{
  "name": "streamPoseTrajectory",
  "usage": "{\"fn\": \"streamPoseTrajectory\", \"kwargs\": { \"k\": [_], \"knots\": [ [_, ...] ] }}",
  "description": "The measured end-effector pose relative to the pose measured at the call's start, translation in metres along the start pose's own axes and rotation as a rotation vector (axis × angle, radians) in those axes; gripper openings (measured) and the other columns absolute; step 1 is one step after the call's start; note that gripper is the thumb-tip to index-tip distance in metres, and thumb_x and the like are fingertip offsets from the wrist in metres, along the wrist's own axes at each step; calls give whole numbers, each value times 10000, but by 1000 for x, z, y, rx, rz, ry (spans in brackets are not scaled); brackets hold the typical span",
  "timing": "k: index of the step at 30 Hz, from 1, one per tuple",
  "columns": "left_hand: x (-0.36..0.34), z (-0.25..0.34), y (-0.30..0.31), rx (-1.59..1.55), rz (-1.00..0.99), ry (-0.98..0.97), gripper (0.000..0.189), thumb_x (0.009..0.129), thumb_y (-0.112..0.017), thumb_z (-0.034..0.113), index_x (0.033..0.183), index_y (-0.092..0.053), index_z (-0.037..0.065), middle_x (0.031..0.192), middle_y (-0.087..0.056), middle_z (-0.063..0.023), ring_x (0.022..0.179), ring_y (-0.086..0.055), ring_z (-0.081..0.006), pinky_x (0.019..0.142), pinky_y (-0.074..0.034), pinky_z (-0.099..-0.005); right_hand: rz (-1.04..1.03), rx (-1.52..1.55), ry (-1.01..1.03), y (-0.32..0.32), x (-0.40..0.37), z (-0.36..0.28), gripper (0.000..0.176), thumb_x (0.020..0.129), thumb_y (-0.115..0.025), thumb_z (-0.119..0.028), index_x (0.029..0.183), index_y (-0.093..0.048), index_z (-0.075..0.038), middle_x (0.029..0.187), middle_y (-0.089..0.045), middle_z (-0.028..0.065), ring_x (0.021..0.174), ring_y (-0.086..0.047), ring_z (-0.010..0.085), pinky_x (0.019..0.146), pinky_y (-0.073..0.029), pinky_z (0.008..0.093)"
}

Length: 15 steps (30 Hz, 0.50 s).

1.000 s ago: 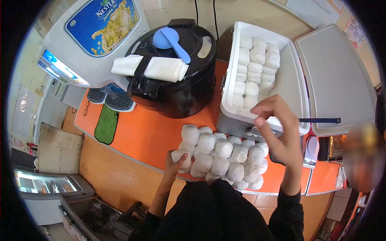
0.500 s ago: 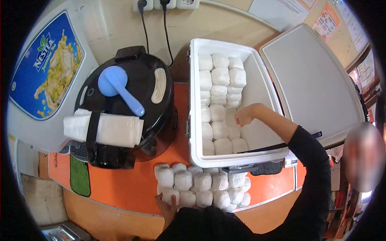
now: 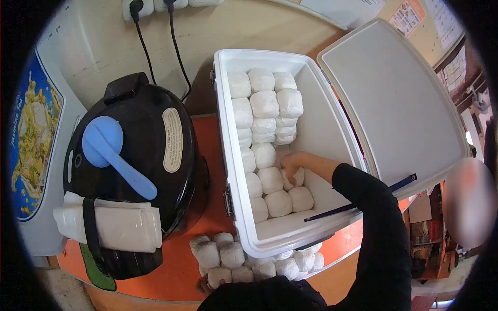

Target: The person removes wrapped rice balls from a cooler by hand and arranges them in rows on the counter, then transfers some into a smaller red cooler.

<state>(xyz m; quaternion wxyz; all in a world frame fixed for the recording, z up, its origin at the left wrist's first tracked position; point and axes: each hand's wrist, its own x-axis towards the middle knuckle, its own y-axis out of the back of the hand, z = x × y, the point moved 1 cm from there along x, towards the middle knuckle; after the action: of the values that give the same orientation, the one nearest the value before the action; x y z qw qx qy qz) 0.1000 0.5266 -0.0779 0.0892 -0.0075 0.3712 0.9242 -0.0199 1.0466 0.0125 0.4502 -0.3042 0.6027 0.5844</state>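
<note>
A person's right hand point(image 3: 292, 165) reaches into an open white cooler box point(image 3: 332, 129) on the orange bench point(image 3: 176, 254), fingers curled on a white packet point(image 3: 297, 179) and pressing it in beside the near rows. The left hand point(image 3: 203, 283) barely shows at the near edge of the bench, against the loose packets; its grip cannot be made out.

By the look of it, the packing is well past halfway. Wrapped packets in the cooler point(image 3: 264, 103) line its left wall from the far end to the near one, stacked deeper at the far end, while the strip along the right wall is bare. A smaller batch of packets on the bench point(image 3: 232, 255), roughly a dozen, waits just in front of the cooler at the near edge. The cooler lid point(image 3: 394, 98) lies thrown open to the right.

Left of the cooler stands a black rice cooker point(image 3: 135, 155) with a blue scoop point(image 3: 116, 155) on top and folded white sheets point(image 3: 124, 228) tucked under its handle. Its lid label point(image 3: 173, 140) is headed "PERHATIAN"; the print below is too small to read. The drinks dispenser point(image 3: 31, 135) at the far left appears to read "Jasmine Tea". The wall notices point(image 3: 415, 15) are illegible.
</note>
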Motion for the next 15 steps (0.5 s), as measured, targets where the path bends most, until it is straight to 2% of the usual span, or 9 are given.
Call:
{"fn": "streamPoseTrajectory", "kwargs": {
  "k": [3,8,11,13,15],
  "knots": [
    [13,30,-9,-32,8,-1,542,857,-687,348,1231,-490,9,1151,-435,-201,1090,-426,-324,903,-395,-489,-119,-10,-31,1,-4,1,766,510,-852,-282,1185,-629,6,1186,-639,208,1077,-612,369,889,-514,445],
    [34,88,-30,-106,39,-23,539,856,-689,356,1225,-506,8,1140,-459,-200,1080,-430,-323,899,-392,-487,-619,247,167,-15,-26,-4,736,513,-787,-22,1229,-619,-52,1163,-661,100,1104,-597,293,927,-485,373],
    [34,88,-31,-144,59,-36,537,855,-690,360,1221,-516,8,1133,-473,-200,1073,-433,-323,897,-391,-485,-633,420,142,-36,-41,-27,765,493,-773,26,1236,-616,-73,1196,-637,84,1139,-568,269,973,-454,361],
    [31,78,-29,-152,65,-41,536,854,-691,363,1219,-523,7,1128,-482,-200,1069,-435,-322,895,-390,-484,-595,392,135,-34,-45,-32,795,484,-775,36,1248,-598,-99,1230,-608,90,1156,-546,285,966,-467,393],
    [24,59,-25,-155,69,-46,535,854,-692,366,1216,-530,7,1124,-492,-200,1065,-436,-322,893,-389,-483,-634,424,29,-25,-59,-38,821,495,-767,47,1275,-568,-113,1239,-593,100,1143,-548,318,940,-484,439]
  ]
}}
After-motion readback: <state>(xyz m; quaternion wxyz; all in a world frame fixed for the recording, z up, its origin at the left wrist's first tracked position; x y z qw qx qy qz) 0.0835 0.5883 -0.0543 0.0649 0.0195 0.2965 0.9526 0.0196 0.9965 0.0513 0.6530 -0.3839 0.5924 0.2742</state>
